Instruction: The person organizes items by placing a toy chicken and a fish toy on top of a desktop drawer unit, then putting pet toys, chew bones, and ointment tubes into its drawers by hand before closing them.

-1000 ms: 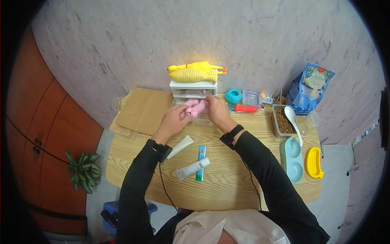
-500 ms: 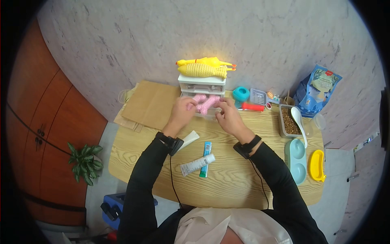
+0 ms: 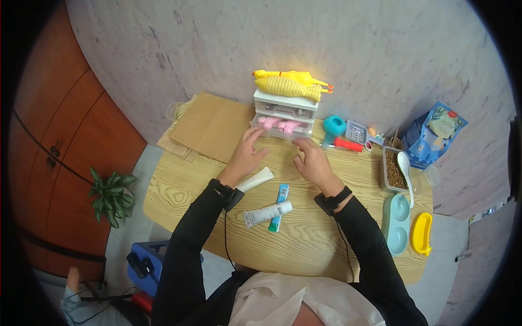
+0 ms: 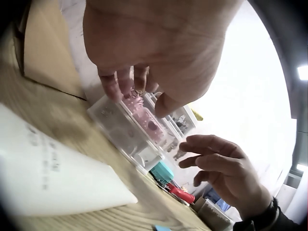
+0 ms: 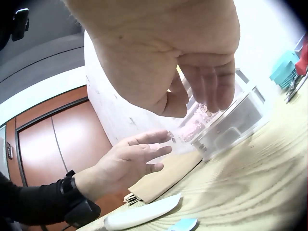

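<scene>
Pink spiky toys (image 3: 288, 126) lie in the pulled-out lower drawer (image 3: 278, 135) of a small white drawer unit (image 3: 286, 102). My left hand (image 3: 246, 157) is at the drawer's front left corner, fingers loosely extended, holding nothing. At the front right corner is my right hand (image 3: 314, 163), its fingers relaxed and empty. In the left wrist view the pink toy (image 4: 147, 120) shows inside the clear drawer, below the left fingertips. Whether any fingertip touches the drawer front, I cannot tell.
Two yellow toys (image 3: 288, 87) top the unit. Brown paper bags (image 3: 212, 126) lie left; tubes (image 3: 267, 213) in front. Rightward are a red-handled tool (image 3: 348, 144), a kibble box (image 3: 393, 170) with spoon, a food bag (image 3: 435, 133), a double bowl (image 3: 397, 224) and a yellow dish (image 3: 421, 233).
Both hands have let go of the pink toys, which now lie lower in the drawer. The hands have drawn back toward the body and apart. The head view has shifted.
</scene>
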`<state>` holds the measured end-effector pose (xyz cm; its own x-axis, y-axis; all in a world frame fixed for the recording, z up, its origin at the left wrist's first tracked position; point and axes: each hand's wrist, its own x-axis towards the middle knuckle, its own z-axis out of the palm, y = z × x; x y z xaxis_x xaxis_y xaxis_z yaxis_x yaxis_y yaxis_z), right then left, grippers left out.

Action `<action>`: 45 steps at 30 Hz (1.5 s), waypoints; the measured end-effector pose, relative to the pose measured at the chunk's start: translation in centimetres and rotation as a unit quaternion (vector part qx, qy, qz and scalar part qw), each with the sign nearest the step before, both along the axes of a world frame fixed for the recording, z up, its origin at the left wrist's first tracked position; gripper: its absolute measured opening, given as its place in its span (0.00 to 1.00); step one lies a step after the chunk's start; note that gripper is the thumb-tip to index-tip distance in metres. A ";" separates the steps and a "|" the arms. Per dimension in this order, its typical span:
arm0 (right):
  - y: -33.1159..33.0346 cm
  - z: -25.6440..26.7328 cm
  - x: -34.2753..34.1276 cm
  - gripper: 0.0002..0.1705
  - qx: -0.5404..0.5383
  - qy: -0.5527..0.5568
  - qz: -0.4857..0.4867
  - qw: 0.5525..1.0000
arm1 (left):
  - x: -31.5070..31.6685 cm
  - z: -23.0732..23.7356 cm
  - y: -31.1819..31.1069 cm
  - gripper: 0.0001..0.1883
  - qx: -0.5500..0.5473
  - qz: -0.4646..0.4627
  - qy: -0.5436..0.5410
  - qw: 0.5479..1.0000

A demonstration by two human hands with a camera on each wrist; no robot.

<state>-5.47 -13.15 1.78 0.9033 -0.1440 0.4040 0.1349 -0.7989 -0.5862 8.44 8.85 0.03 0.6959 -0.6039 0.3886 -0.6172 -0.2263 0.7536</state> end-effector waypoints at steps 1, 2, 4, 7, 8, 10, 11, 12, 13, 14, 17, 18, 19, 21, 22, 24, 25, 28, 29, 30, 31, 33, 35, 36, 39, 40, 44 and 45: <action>-0.7 -0.1 0.4 0.32 -0.023 -0.042 0.008 0.999 | 0.3 -0.2 -0.8 0.31 0.014 0.013 -0.038 0.999; -1.3 -0.2 0.7 0.32 -0.031 -0.041 0.005 0.999 | 0.8 -0.6 -1.6 0.31 0.006 0.010 -0.037 0.999; -1.9 -0.8 1.5 0.33 0.012 0.073 -0.026 0.997 | 2.4 -1.8 -2.7 0.36 0.093 -0.006 -0.039 0.995; -3.4 -2.5 2.2 0.35 -0.056 0.044 -0.016 0.997 | 3.7 -2.9 -4.3 0.35 0.119 -0.022 0.068 0.990; -3.5 -2.7 1.9 0.35 -0.057 0.046 -0.016 0.997 | 3.4 -2.8 -4.7 0.35 0.119 -0.023 0.071 0.990; -3.7 -2.7 1.7 0.34 -0.062 0.056 -0.054 0.995 | 3.2 -2.6 -5.4 0.34 -0.018 -0.061 0.433 0.899; -3.9 -2.9 1.8 0.34 -0.062 0.059 -0.052 0.995 | 3.2 -3.2 -5.9 0.34 -0.019 -0.060 0.436 0.898; -4.1 -3.1 1.8 0.32 -0.062 0.011 -0.066 0.996 | 3.2 -3.8 -6.4 0.32 -0.114 -0.067 0.508 0.851; -4.2 -3.4 1.9 0.30 -0.062 -0.036 -0.080 0.994 | 3.1 -4.4 -6.9 0.30 -0.207 -0.071 0.572 0.791; -4.0 -3.0 2.1 0.30 -0.060 -0.032 -0.077 0.995 | 2.9 -4.0 -7.5 0.30 -0.207 -0.068 0.574 0.789; -4.0 -0.6 2.3 0.28 -0.120 -0.142 -0.052 0.981 | 3.2 -3.4 -9.6 0.33 -0.321 -0.068 0.707 0.627; -3.9 0.1 2.4 0.28 -0.120 -0.139 -0.052 0.982 | 3.4 -3.8 -10.2 0.33 -0.321 -0.067 0.708 0.625; -3.7 0.8 2.5 0.29 -0.159 -0.124 -0.041 0.979 | 3.7 -4.0 -10.9 0.39 -0.334 -0.045 0.706 0.623; -4.0 1.4 2.6 0.30 -0.199 -0.106 -0.033 0.974 | 3.7 -4.7 -12.1 0.44 -0.344 -0.023 0.705 0.620; -4.3 1.6 2.6 0.31 -0.226 -0.059 -0.032 0.972 | 3.5 -4.5 -12.7 0.46 -0.331 0.029 0.712 0.619; -4.6 1.7 2.7 0.33 -0.253 -0.012 -0.031 0.967 | 3.2 -4.2 -13.0 0.48 -0.316 0.081 0.717 0.616; -4.6 1.6 2.7 0.33 -0.263 -0.008 -0.035 0.964 | 3.3 -4.8 -13.2 0.40 -0.339 0.070 0.720 0.601; -4.4 1.7 2.7 0.32 -0.273 0.002 -0.044 0.961 | 3.5 -6.1 -12.7 0.29 -0.351 0.038 0.723 0.594; -4.3 1.8 2.7 0.31 -0.273 0.007 -0.049 0.961 | 3.5 -6.2 -12.4 0.25 -0.341 0.018 0.721 0.603; -4.5 1.9 2.7 0.31 -0.272 0.007 -0.050 0.961 | 3.6 -6.3 -12.2 0.25 -0.339 0.018 0.721 0.604; -4.6 1.9 2.8 0.30 -0.274 0.015 -0.042 0.961 | 3.3 -5.5 -11.7 0.21 -0.339 0.039 0.739 0.581; -4.8 2.0 2.9 0.28 -0.274 0.025 -0.033 0.961 | 3.1 -4.9 -10.6 0.18 -0.335 0.062 0.757 0.558; -4.8 1.8 3.0 0.25 -0.273 0.026 -0.031 0.961 | 3.6 -5.3 -9.4 0.13 -0.334 0.021 0.740 0.583; -4.6 1.7 2.9 0.25 -0.270 0.025 -0.031 0.962 | 3.5 -5.5 -9.2 0.13 -0.333 0.022 0.739 0.585; -4.1 1.8 3.3 0.24 -0.271 0.017 -0.030 0.962 | 2.7 -3.9 -8.8 0.17 -0.330 0.037 0.720 0.610; -3.8 1.9 3.3 0.25 -0.266 0.003 -0.029 0.964 | 2.7 -3.9 -9.0 0.20 -0.349 0.029 0.710 0.611; -2.8 3.2 3.1 0.25 -0.251 -0.089 -0.025 0.964 | 2.3 -3.6 -10.7 0.30 -0.400 -0.001 0.697 0.595; -2.8 3.6 3.1 0.25 -0.254 -0.090 -0.023 0.963 | 2.2 -3.6 -11.3 0.30 -0.403 -0.003 0.696 0.594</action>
